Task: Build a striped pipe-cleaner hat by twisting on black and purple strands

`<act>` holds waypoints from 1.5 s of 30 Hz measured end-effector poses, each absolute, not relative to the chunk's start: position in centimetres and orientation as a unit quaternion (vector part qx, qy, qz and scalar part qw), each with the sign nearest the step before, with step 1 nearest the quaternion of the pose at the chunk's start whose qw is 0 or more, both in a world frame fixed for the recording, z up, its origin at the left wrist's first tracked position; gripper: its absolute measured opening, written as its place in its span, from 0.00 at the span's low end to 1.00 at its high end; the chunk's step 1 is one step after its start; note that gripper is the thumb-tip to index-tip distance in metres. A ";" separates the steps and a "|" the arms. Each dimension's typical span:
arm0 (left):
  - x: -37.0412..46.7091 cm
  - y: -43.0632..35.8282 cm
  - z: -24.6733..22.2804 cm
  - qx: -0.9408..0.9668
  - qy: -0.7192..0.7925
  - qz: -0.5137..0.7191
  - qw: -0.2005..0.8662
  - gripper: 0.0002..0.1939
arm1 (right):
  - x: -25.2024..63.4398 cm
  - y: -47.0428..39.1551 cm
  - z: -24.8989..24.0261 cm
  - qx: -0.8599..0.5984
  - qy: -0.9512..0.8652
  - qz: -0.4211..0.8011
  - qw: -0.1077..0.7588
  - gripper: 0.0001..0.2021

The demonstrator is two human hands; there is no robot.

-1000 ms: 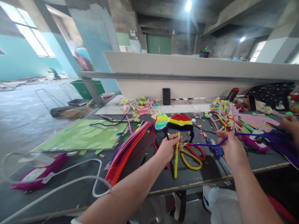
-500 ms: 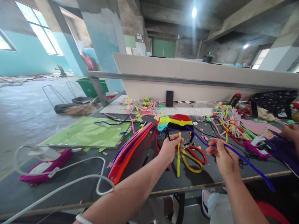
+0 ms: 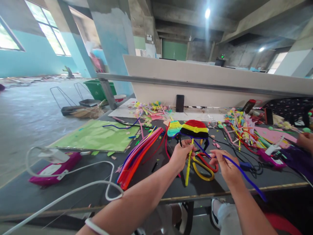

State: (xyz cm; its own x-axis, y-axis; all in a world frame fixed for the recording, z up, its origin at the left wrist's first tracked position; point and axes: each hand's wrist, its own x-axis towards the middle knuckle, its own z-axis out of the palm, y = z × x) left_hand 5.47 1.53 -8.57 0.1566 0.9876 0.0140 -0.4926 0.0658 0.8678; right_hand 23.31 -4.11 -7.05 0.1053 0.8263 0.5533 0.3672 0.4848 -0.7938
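Note:
My left hand (image 3: 183, 153) pinches a yellow fuzzy stem (image 3: 188, 168) that hangs down below a striped piece (image 3: 194, 129) in red, yellow and black. A smaller piece (image 3: 174, 128) in yellow and turquoise lies against its left side. A long blue fuzzy stem (image 3: 246, 178) runs from under the black edge to the lower right, and my right hand (image 3: 224, 162) has its fingers closed on it. Scissors with one yellow and one red handle (image 3: 203, 170) lie on the table between my hands.
A bundle of pink, red and purple stems (image 3: 139, 156) lies left of my left arm. Farther left are a green sheet (image 3: 97, 135) and a magenta power strip (image 3: 55, 168) with a white cable. A phone (image 3: 180, 103) stands at the back. Another person's hand (image 3: 305, 140) shows at the right edge.
My right hand has moved left along with the blue stem, closer to my left hand, and its fingers have closed more. The whole view has shifted slightly.

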 end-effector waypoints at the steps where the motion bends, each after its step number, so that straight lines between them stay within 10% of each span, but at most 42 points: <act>1: 5.5 1.5 -8.5 0.382 0.320 0.566 0.657 0.22 | 23.2 -3.9 -7.3 -0.463 -0.640 0.209 0.577 0.13; 17: 5.8 1.6 -9.2 0.414 0.337 0.512 0.673 0.21 | 21.9 -2.4 -6.8 -0.534 -0.579 0.227 0.573 0.18; 25: 5.8 2.4 -9.8 0.400 0.409 0.505 0.646 0.16 | 23.8 -4.5 -3.3 -0.368 -0.473 0.190 0.777 0.09; 35: 6.2 2.1 -9.9 0.441 0.386 0.502 0.635 0.11 | 18.3 -0.9 -4.6 -0.598 -0.762 -0.132 0.210 0.14; 45: 6.2 1.4 -9.2 0.513 0.333 0.503 0.610 0.08 | 18.0 0.3 -6.3 -0.578 -0.767 -0.130 0.246 0.09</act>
State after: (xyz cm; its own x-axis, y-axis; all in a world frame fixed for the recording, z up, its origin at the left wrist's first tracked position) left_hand 6.15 1.40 -9.20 0.2713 0.9562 0.1099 -0.2725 -0.0332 0.9616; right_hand 18.01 0.34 -6.34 -0.2115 0.8223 0.5283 0.9505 0.2990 -0.0849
